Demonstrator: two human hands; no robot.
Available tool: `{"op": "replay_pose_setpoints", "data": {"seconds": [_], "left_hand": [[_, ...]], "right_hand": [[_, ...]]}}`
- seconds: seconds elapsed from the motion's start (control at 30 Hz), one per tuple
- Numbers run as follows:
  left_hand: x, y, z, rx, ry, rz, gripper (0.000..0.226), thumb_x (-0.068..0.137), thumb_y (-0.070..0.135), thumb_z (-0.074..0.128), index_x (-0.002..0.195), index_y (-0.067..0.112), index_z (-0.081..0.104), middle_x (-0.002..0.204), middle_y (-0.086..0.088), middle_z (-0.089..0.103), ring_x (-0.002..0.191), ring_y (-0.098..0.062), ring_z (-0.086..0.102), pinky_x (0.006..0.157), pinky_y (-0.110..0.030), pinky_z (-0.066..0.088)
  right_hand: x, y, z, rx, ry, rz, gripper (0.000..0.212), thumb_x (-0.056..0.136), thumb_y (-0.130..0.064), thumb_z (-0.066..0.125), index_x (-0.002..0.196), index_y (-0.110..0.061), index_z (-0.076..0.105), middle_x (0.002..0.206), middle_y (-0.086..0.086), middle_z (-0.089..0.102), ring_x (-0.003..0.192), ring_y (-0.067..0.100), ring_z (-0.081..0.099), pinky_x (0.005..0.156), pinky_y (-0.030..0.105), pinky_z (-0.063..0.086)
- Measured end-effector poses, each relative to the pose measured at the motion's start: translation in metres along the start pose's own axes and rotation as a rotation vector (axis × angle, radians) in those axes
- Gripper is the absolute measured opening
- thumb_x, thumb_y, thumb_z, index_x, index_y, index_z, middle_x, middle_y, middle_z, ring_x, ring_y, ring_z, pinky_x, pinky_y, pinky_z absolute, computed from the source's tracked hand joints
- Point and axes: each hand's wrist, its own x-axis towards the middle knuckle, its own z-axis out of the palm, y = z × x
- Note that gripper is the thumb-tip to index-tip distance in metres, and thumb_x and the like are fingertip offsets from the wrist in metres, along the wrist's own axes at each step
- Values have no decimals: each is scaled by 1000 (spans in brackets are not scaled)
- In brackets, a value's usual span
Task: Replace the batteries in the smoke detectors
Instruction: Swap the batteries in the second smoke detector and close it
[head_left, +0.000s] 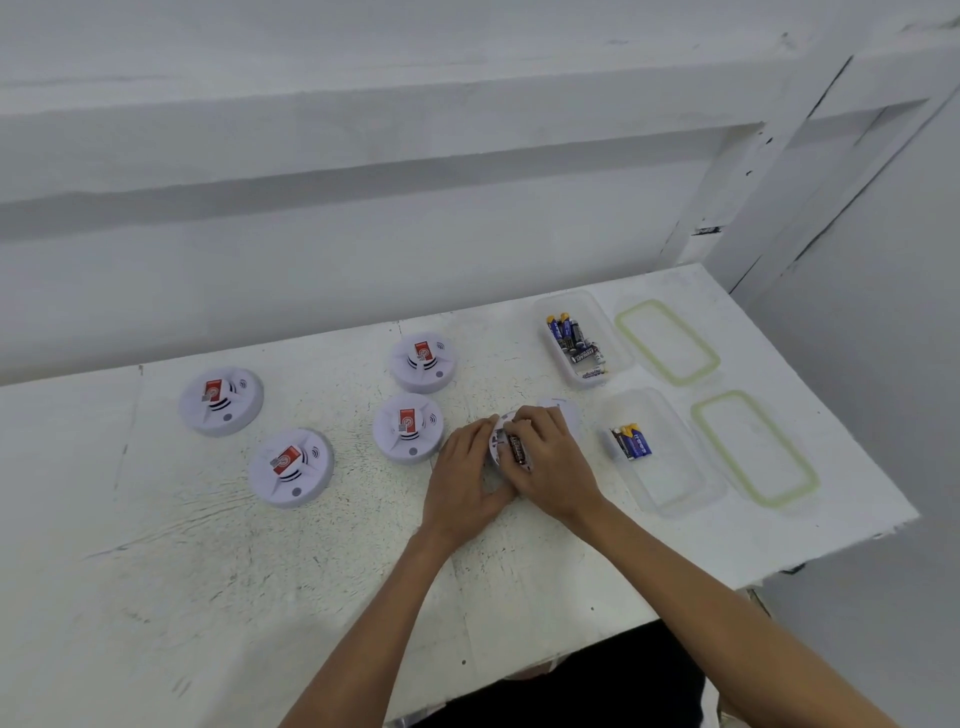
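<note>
My left hand (470, 470) grips a white smoke detector (497, 448) that is tilted up on its edge, back side showing. My right hand (550, 460) curls over the open back, fingers on a dark battery (518, 449) in its compartment. Just behind my right hand lies a white round cover (563, 408), mostly hidden. Several closed white detectors with red stickers lie on the table: one at far left (221, 401), one at front left (291, 467), one at the back (424, 362), one next to my left hand (408, 427).
A clear box (618, 343) at back right holds several blue batteries (571, 340). A nearer clear box (675, 483) holds a few blue batteries (631, 441). Two green-rimmed lids (667, 341) (756, 448) lie to their right. The table's right edge (831, 395) is close.
</note>
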Motion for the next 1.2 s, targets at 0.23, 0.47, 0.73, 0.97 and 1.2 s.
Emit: {"op": "replay_pose_setpoints", "data": {"seconds": [0.23, 0.47, 0.73, 0.97, 1.2], "left_hand": [[0, -2, -2, -42, 16, 12, 81, 85, 53, 68, 152, 15, 42, 150, 1, 50, 138, -14, 45, 114, -39, 41], [2, -4, -2, -41, -33, -36, 100, 79, 85, 56, 154, 21, 38, 154, 7, 44, 142, -10, 38, 118, -32, 31], [1, -3, -3, -41, -37, -85, 100, 78, 77, 67, 157, 25, 35, 154, 11, 43, 141, -3, 34, 115, -25, 27], [3, -3, -1, -99, -28, -146, 101, 76, 76, 69, 157, 26, 35, 156, 14, 43, 141, -1, 36, 118, -28, 29], [4, -3, -3, -216, -17, -201, 89, 79, 67, 76, 153, 35, 38, 147, 24, 50, 135, 1, 45, 113, -34, 42]], "right_hand": [[-15, -3, 0, -11, 65, 2, 14, 91, -17, 69, 98, -5, 72, 105, 6, 70, 101, 27, 60, 91, 35, 50], [14, 2, -45, 167, 213, 344, 5, 91, -14, 65, 91, -11, 67, 93, -1, 67, 84, 16, 61, 67, 32, 55], [78, 80, -69, 63, 96, 659, 26, 92, -9, 57, 116, -8, 67, 113, 8, 67, 102, 25, 62, 89, 36, 51], [110, 105, -63, -187, -391, 723, 48, 90, -2, 59, 137, -8, 54, 130, 21, 55, 112, 34, 59, 75, 34, 49], [120, 101, -56, -445, -507, 653, 36, 82, 14, 54, 113, -2, 64, 113, 16, 59, 93, 29, 62, 66, 30, 47]]}}
